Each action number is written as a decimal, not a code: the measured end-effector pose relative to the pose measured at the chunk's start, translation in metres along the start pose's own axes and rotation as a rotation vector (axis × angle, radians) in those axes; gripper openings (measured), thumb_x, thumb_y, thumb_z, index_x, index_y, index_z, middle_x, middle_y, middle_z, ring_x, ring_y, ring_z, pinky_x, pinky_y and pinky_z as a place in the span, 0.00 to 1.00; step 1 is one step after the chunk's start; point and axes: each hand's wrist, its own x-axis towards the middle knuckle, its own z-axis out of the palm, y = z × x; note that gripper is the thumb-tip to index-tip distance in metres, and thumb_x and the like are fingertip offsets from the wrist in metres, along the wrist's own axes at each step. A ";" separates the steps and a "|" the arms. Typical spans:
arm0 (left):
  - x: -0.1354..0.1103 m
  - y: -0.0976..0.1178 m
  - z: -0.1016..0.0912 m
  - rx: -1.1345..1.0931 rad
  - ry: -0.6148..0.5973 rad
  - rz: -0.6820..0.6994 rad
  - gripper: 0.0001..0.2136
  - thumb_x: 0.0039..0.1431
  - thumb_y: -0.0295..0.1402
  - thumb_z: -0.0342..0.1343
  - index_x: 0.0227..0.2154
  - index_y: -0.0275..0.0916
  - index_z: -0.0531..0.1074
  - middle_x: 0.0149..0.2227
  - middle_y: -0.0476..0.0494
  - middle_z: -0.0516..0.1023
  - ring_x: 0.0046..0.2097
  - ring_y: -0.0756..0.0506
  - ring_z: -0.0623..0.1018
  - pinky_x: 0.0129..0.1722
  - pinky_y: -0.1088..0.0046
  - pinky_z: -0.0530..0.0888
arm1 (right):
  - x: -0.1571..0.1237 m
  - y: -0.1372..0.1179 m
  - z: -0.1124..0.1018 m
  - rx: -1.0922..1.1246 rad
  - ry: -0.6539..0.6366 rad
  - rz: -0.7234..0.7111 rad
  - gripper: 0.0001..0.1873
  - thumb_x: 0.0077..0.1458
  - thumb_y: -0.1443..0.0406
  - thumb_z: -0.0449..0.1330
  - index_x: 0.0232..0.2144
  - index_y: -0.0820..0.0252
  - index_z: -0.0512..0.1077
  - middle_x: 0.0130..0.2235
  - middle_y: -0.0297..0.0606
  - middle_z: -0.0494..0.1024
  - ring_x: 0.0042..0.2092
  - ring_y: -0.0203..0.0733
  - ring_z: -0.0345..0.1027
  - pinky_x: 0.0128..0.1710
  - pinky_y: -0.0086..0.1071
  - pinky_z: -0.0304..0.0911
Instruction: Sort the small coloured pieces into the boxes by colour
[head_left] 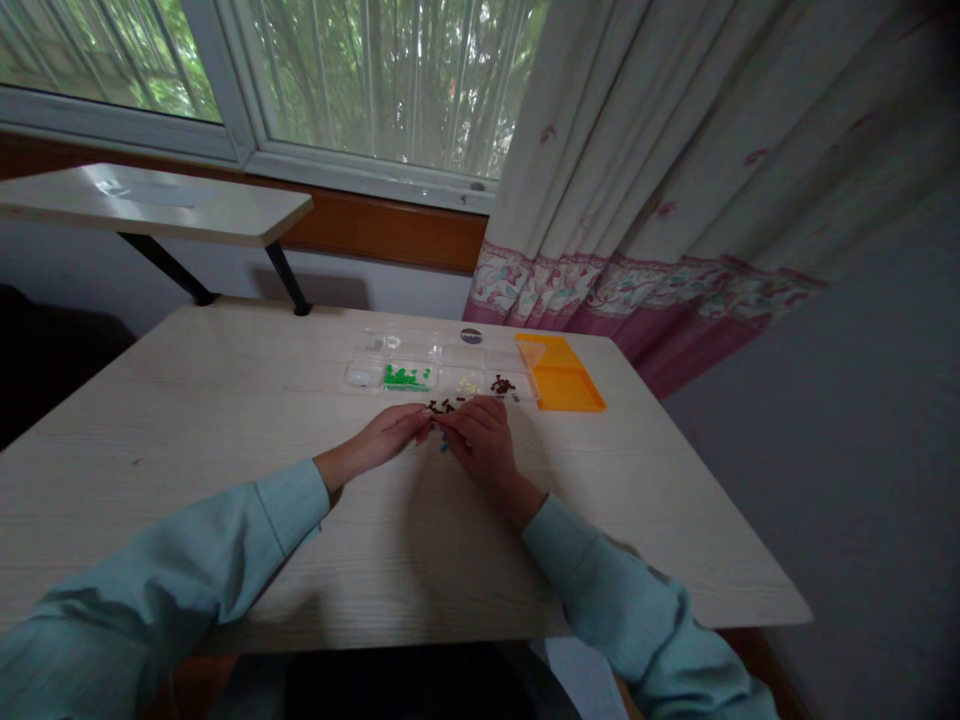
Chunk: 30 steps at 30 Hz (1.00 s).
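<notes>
My left hand (395,432) and my right hand (484,440) meet over the table, fingertips pinched together. Whatever small piece lies between them is too small to make out. Several dark brown bits (442,406) show right behind the fingertips. A small blue piece (445,443) is visible just under the hands. Beyond them lies a clear compartment box (352,378). Green pieces (406,377) fill one of its compartments, pale yellow pieces (469,386) another, and dark brown pieces (502,384) a third.
An orange tray (562,375) lies at the right end of the clear box. Behind the box is a small dark round object (471,336). A raised shelf (172,205) on black legs stands at the back left. A curtain (585,200) hangs past the table's (300,370) back right corner.
</notes>
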 end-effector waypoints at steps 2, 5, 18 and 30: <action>0.000 -0.001 0.000 0.007 0.008 -0.014 0.21 0.66 0.49 0.44 0.25 0.38 0.65 0.26 0.48 0.65 0.29 0.50 0.64 0.29 0.75 0.64 | 0.000 0.000 0.000 -0.002 -0.001 0.000 0.07 0.61 0.63 0.60 0.37 0.52 0.79 0.31 0.34 0.79 0.39 0.40 0.68 0.49 0.39 0.61; 0.000 -0.001 0.000 0.005 0.011 -0.020 0.21 0.66 0.49 0.44 0.24 0.38 0.64 0.25 0.49 0.64 0.29 0.50 0.63 0.28 0.75 0.63 | 0.000 0.000 0.002 -0.013 0.009 -0.007 0.07 0.61 0.63 0.60 0.37 0.52 0.78 0.32 0.34 0.80 0.39 0.40 0.68 0.49 0.39 0.61; -0.005 0.014 -0.007 0.279 0.352 0.115 0.22 0.67 0.48 0.44 0.23 0.38 0.64 0.25 0.50 0.66 0.30 0.50 0.66 0.34 0.74 0.65 | -0.007 0.114 -0.033 -0.438 0.101 0.491 0.13 0.61 0.59 0.57 0.36 0.55 0.81 0.39 0.41 0.78 0.45 0.48 0.65 0.49 0.44 0.56; -0.004 0.015 -0.007 0.336 0.321 0.120 0.20 0.68 0.45 0.44 0.24 0.37 0.67 0.25 0.50 0.68 0.30 0.50 0.67 0.34 0.74 0.65 | -0.014 0.120 -0.027 -0.440 0.047 0.494 0.16 0.63 0.60 0.53 0.36 0.58 0.80 0.39 0.42 0.78 0.45 0.47 0.62 0.47 0.41 0.53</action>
